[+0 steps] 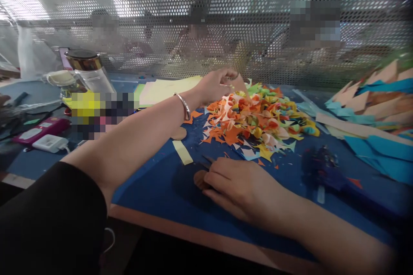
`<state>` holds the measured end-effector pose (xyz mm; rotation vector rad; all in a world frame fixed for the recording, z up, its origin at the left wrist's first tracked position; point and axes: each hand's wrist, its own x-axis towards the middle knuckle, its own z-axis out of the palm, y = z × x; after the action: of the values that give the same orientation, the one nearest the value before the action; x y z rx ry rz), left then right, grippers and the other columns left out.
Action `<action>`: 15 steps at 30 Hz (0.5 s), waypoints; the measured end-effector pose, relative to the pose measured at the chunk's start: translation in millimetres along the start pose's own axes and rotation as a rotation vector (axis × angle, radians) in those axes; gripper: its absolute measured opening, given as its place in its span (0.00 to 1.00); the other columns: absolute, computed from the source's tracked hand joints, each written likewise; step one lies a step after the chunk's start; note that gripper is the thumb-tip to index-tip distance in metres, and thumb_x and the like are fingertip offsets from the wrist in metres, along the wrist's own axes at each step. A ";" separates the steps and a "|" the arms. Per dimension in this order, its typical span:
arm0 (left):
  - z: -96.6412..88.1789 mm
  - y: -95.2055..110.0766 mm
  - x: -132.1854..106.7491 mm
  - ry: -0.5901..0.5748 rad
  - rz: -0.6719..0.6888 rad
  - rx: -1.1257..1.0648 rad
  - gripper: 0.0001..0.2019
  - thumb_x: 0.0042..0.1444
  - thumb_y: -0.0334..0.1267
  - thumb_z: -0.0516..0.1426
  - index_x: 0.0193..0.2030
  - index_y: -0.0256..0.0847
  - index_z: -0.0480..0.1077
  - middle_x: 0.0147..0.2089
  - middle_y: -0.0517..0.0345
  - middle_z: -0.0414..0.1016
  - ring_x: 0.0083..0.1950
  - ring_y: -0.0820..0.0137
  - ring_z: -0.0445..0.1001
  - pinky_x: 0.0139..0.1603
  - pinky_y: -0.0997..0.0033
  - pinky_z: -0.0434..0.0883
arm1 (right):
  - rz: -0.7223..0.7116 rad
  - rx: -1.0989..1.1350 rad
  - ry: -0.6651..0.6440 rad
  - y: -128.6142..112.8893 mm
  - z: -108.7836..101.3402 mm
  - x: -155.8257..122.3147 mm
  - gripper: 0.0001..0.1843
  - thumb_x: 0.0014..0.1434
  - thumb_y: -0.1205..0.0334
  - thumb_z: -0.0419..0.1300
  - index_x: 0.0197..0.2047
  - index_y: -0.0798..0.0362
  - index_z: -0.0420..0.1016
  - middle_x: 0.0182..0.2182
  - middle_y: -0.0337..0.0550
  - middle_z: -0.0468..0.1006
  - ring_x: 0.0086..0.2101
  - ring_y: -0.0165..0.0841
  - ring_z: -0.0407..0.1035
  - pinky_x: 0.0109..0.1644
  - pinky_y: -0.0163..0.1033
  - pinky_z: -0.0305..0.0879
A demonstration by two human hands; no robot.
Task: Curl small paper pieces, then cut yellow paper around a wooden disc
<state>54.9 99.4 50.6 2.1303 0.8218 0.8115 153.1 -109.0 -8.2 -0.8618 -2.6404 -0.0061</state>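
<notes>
My left hand (pixel 221 84), a metal bangle on its wrist, reaches over the back left of a heap of colourful paper scraps (pixel 245 114). Its fingers are curled in; a peach-coloured paper piece (pixel 241 86) shows right beside them, and whether they grip it is unclear. Nearer the table's front edge, my right hand (pixel 237 184) is closed around dark, pointed scissors (pixel 207 161), mostly hidden by the fingers. Under its fingertips lies a round brown piece (pixel 200 179). A similar round piece (pixel 178 133) and a pale yellow paper strip (pixel 182 152) lie on the blue tabletop (pixel 155 189).
A dark blue handled tool (pixel 338 184) lies at right, before stacked blue and peach paper points (pixel 380 99). Paper sheets (pixel 164 88) lie behind my left forearm. A lidded jar (pixel 88 71), white charger (pixel 50 143) and magenta device (pixel 41 131) stand left. A perforated metal screen (pixel 180 47) borders the back.
</notes>
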 end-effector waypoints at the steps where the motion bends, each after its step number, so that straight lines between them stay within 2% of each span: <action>1: -4.9 -2.2 -2.8 0.003 0.035 0.102 0.19 0.56 0.25 0.59 0.55 0.35 0.73 0.55 0.45 0.78 0.53 0.61 0.78 0.54 0.62 0.74 | 0.001 0.000 -0.003 0.1 0.2 0.1 0.13 0.73 0.63 0.51 0.43 0.55 0.77 0.32 0.43 0.77 0.32 0.34 0.69 0.34 0.40 0.62; 3: -18.3 -6.2 -11.8 0.005 0.117 0.252 0.18 0.55 0.25 0.58 0.52 0.36 0.75 0.54 0.46 0.80 0.56 0.61 0.77 0.57 0.61 0.72 | 0.000 0.002 -0.007 0.2 0.6 0.1 0.13 0.74 0.63 0.51 0.44 0.55 0.77 0.33 0.44 0.77 0.33 0.35 0.69 0.34 0.40 0.62; 5: -34.1 -8.9 -23.7 0.009 0.112 0.349 0.16 0.54 0.27 0.58 0.49 0.37 0.77 0.52 0.48 0.81 0.53 0.62 0.78 0.57 0.61 0.70 | -0.004 0.003 -0.009 0.0 0.7 0.1 0.14 0.74 0.62 0.50 0.44 0.55 0.77 0.33 0.45 0.77 0.33 0.35 0.69 0.34 0.40 0.62; 10: -65.1 -20.6 -57.7 0.060 -0.104 0.537 0.11 0.56 0.33 0.58 0.43 0.42 0.80 0.43 0.52 0.83 0.44 0.64 0.78 0.50 0.63 0.70 | -0.016 -0.003 -0.010 0.2 0.3 -0.3 0.14 0.73 0.63 0.51 0.46 0.55 0.77 0.32 0.45 0.77 0.32 0.35 0.69 0.33 0.40 0.61; 15: -79.3 -58.0 -75.9 0.029 -0.285 0.815 0.14 0.53 0.33 0.58 0.46 0.43 0.78 0.46 0.52 0.82 0.48 0.59 0.77 0.49 0.61 0.70 | -0.022 -0.009 0.013 1.1 2.0 -0.3 0.12 0.72 0.63 0.53 0.42 0.55 0.77 0.32 0.44 0.76 0.32 0.36 0.68 0.32 0.40 0.61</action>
<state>-66.9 105.1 27.4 2.5787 1.6334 0.3765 153.3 -108.0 -10.3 -0.8330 -2.6398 -0.0294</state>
